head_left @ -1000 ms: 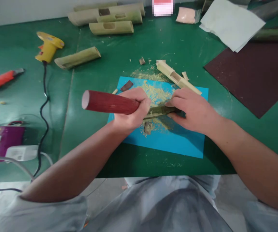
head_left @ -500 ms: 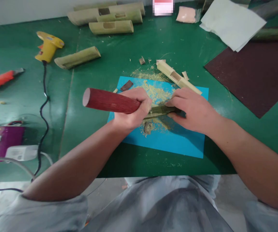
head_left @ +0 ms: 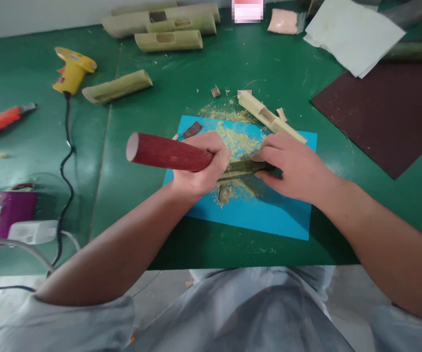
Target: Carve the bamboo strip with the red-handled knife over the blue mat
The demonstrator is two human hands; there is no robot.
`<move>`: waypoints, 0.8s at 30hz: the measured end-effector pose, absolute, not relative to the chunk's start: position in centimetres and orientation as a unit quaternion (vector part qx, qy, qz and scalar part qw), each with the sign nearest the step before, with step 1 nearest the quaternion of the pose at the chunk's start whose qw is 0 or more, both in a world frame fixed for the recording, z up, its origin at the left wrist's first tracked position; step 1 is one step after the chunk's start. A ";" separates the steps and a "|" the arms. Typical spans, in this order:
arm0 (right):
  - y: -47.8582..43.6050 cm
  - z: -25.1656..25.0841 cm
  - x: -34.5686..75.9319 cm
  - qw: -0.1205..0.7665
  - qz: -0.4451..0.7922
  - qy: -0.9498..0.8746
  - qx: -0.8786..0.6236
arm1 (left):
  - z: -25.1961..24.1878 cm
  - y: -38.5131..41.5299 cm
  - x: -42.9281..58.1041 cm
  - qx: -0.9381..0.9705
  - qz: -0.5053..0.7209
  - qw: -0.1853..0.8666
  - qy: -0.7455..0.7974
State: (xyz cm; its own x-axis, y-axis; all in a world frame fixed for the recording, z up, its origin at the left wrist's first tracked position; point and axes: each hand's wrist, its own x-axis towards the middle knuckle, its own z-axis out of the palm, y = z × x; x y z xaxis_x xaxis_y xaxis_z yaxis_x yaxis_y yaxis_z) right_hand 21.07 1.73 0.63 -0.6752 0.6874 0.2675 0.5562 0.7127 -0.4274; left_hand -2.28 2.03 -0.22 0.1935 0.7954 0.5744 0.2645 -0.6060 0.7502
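Observation:
My left hand point(head_left: 203, 164) is wrapped around a thick dark red wooden handle point(head_left: 170, 152) whose round end points left. Whatever the handle leads to is hidden behind the fingers. A narrow green bamboo piece point(head_left: 240, 168) runs from under that hand to my right hand point(head_left: 289, 168), which pinches its right end between thumb and fingers. Both hands are over a blue sheet point(head_left: 247, 222) strewn with pale shavings and dust point(head_left: 238, 139). Small brown scraps point(head_left: 224, 194) lie on the sheet, one just below the bamboo.
A pale notched bamboo piece point(head_left: 265, 116) lies beyond my right hand. Several bamboo tubes point(head_left: 168, 41) rest at the back, another bamboo tube point(head_left: 119, 88) nearer. At left are a yellow glue gun point(head_left: 72, 71), a red-handled tool point(head_left: 1, 124) and a purple power strip point(head_left: 16, 208). Brown sheet point(head_left: 387, 112) at right.

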 end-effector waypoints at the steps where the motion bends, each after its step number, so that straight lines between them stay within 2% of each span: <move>1: 1.7 0.6 21.1 0.208 0.157 -0.902 -0.345 | -0.2 2.0 -2.3 0.738 0.516 0.248 0.357; 24: 1.7 0.9 21.0 0.200 0.175 -0.898 -0.351 | 0.1 2.0 -2.3 0.750 0.508 0.244 0.347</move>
